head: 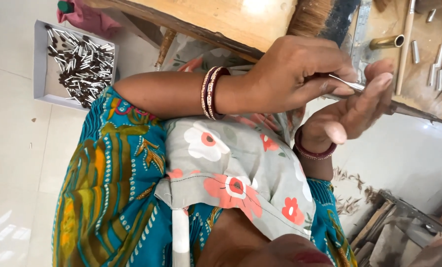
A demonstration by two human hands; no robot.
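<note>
Left hand pinched shut on a thin silver tube, right hand curled under it, just beside the worktop. Best to hold it steady, press softly, keep small fingers close to the tip.

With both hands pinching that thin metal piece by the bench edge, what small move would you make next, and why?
Probably ease the thin metal piece a little further through the fingertips. The left hand pinches it from above, the right hand supports it from below, and its dark end already points over the wooden bench.
</note>
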